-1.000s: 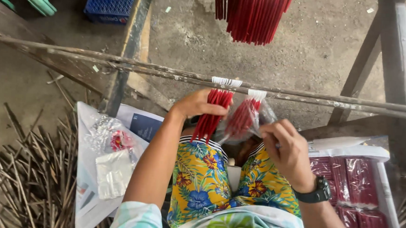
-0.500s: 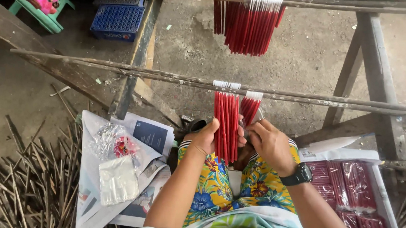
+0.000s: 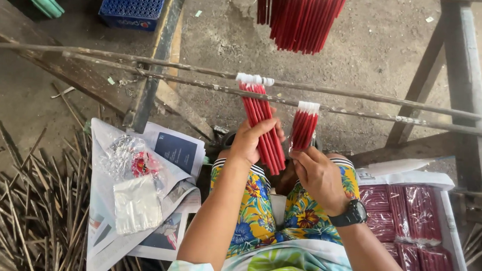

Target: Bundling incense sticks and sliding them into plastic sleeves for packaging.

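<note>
My left hand (image 3: 250,140) grips a long bundle of thin red sticks with white tips (image 3: 260,117) that hangs from a horizontal wooden rod (image 3: 363,111). My right hand (image 3: 318,175), with a black watch on the wrist, holds the lower end of a shorter red bundle (image 3: 304,126) hanging beside it on the same rod. Both hands are above my lap in flowered shorts. A bigger cluster of red sticks (image 3: 302,18) hangs farther away at the top.
A white box (image 3: 447,187) of wrapped red bundles stands at my right. At my left, newspaper (image 3: 174,154) carries clear plastic bags. Bare brown sticks (image 3: 22,217) lie heaped at far left. A blue crate (image 3: 131,3) and a wooden trestle leg (image 3: 466,81) stand beyond.
Both hands have moved up from my lap to the hanging bundles. The long bundle, slanted in my left hand before, now hangs from the rod, and the view has tilted.
</note>
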